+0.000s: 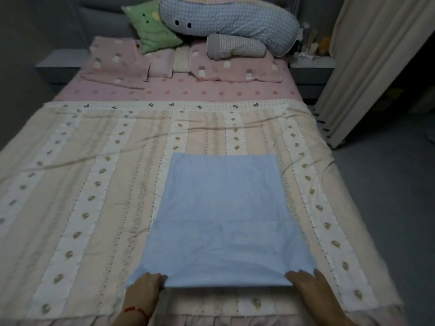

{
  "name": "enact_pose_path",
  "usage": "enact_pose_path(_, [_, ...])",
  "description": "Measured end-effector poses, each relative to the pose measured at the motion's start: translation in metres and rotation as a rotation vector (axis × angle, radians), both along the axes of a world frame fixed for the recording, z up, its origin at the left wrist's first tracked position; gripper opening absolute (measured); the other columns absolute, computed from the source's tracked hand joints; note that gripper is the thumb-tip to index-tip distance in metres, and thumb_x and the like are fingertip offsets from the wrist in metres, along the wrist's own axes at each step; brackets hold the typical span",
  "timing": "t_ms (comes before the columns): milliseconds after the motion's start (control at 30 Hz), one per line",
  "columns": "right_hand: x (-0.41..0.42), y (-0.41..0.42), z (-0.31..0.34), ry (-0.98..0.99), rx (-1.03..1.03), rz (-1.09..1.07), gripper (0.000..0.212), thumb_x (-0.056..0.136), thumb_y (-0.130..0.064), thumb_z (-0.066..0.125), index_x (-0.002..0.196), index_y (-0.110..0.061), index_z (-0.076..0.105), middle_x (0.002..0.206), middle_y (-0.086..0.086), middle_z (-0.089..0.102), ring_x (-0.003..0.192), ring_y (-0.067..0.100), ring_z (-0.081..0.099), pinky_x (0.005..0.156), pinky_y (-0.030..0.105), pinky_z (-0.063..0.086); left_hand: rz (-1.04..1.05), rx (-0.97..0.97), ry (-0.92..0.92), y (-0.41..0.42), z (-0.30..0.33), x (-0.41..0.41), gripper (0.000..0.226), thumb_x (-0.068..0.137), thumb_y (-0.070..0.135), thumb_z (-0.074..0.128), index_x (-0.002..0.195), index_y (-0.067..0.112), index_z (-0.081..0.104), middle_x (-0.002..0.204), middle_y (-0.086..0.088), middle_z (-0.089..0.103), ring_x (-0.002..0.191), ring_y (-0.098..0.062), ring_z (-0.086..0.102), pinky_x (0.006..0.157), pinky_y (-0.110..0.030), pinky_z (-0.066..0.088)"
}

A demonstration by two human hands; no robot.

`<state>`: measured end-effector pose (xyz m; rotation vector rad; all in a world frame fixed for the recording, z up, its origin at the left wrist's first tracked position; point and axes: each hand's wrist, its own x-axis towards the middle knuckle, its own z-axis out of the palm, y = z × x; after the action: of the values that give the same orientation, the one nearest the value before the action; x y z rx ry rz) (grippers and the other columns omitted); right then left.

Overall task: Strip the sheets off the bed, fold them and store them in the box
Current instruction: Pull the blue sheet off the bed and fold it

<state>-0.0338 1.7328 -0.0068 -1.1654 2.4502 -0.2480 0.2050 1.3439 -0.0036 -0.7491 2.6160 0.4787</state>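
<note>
Blue folded sheet, lengthwise toward pillows.

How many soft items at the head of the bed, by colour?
Green cushion: 1
Blue checked plush: 1
Grey checked roll: 1
Pink patterned pillows: 2
Total: 5

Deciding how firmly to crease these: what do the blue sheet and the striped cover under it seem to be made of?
Blue sheet: probably thin woven cotton, matte; it lies flat with soft, shallow wrinkles, and both hands, left hand and right hand, hold its near edge. Striped cover: seemingly light printed cotton, matte, with long fine creases. The exact fibre cannot be told.
</note>
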Motion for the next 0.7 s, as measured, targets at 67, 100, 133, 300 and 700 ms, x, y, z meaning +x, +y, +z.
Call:
enact_pose_path(67, [0.01, 0.022, 0.007, -0.032, -0.102, -0.193, 0.033, 0.11, -0.037, 0.016, 0.109, -0.046, 0.048, 0.111, -0.02, 0.048, 0.144, -0.016, 0.016, 0.122, 0.027, 0.0, 0.012, -0.03, 0.003, 0.005, 0.001, 0.017, 0.03, 0.098, 0.038, 0.05, 0.119, 0.054, 0.063, 0.125, 0.01, 0.067, 0.118, -0.01, 0.062, 0.097, -0.025, 0.048])
enact_pose_path(100, [0.02, 0.023, 0.011, 0.003, -0.079, -0.126, 0.041, 0.109, -0.04, 0.007, 0.108, -0.04, 0.049, 0.11, -0.018, 0.049, 0.137, -0.019, 0.024, 0.119, 0.02, -0.004, 0.008, -0.017, -0.051, 0.007, 0.006, 0.022, 0.031, 0.1, 0.042, 0.046, 0.124, 0.055, 0.061, 0.132, 0.01, 0.064, 0.123, -0.01, 0.059, 0.1, -0.025, 0.046])
enact_pose_path(133, [0.028, 0.021, 0.019, -0.047, 0.029, -0.11, 0.041, 0.108, -0.043, 0.01, 0.11, -0.037, 0.05, 0.115, -0.014, 0.054, 0.13, -0.012, 0.038, 0.119, 0.019, -0.004, 0.01, -0.009, -0.102, 0.01, 0.012, 0.024, 0.031, 0.1, 0.044, 0.045, 0.126, 0.054, 0.06, 0.134, 0.009, 0.062, 0.125, -0.011, 0.058, 0.1, -0.025, 0.045])
enact_pose_path(300, [0.045, 0.025, 0.032, -0.1, 0.263, -0.119, 0.077, 0.03, -0.039, 0.095, 0.097, -0.035, 0.06, 0.084, -0.016, 0.068, 0.073, 0.004, 0.068, 0.069, 0.025, 0.058, -0.056, -0.064, -0.165, 0.016, 0.025, 0.036, 0.03, 0.102, 0.044, 0.044, 0.13, 0.045, 0.057, 0.13, 0.004, 0.059, 0.122, -0.02, 0.057, 0.098, -0.028, 0.044])
enact_pose_path(700, [0.037, 0.029, 0.037, 0.027, 0.204, -0.134, 0.069, 0.041, -0.015, 0.093, 0.08, -0.041, 0.042, 0.07, -0.016, 0.056, 0.058, 0.006, 0.056, 0.051, 0.02, 0.037, -0.193, -0.088, -0.393, 0.004, 0.03, 0.033, 0.035, 0.098, 0.036, 0.043, 0.132, 0.041, 0.051, 0.133, 0.002, 0.058, 0.121, -0.022, 0.058, 0.096, -0.031, 0.046])
